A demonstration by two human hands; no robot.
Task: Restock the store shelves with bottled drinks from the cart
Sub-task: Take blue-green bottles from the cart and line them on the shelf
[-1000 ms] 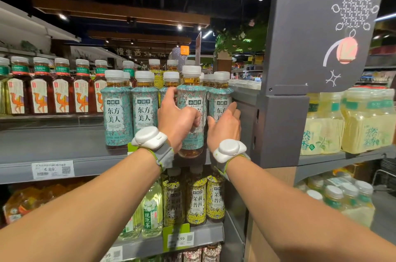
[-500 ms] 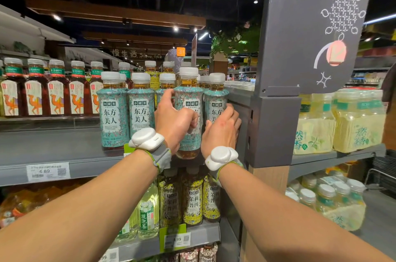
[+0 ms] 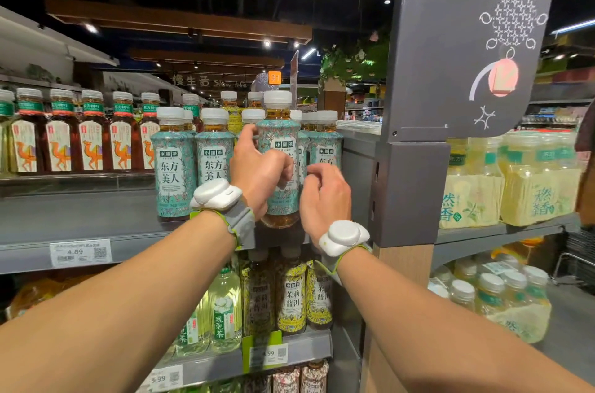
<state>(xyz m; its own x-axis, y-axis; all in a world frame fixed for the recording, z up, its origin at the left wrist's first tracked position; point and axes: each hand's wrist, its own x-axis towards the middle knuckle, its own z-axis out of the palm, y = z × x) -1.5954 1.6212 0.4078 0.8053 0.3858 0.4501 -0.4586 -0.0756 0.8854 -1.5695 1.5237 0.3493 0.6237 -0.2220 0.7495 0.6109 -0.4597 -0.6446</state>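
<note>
L hand (image 3: 257,173) wraps the teal bottle (image 3: 279,135) mid-body. Bottle is upright, long axis vertical, base over the shelf (image 3: 96,219) front lip. R hand (image 3: 323,196) is just beside it, fingers curled; can't tell if gripping. Slot prob. straight behind, btwn neighbour bottle (image 3: 214,161) & end bottle (image 3: 325,148).

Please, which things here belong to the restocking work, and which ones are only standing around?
Part of the job:
teal-label bottle, gripped by the left hand; right hand beside it; row of matching bottles; grey shelf under them.

Only standing there:
camel-label bottles; yellow-label bottles below; pale drink packs on the right; price tag.
</note>
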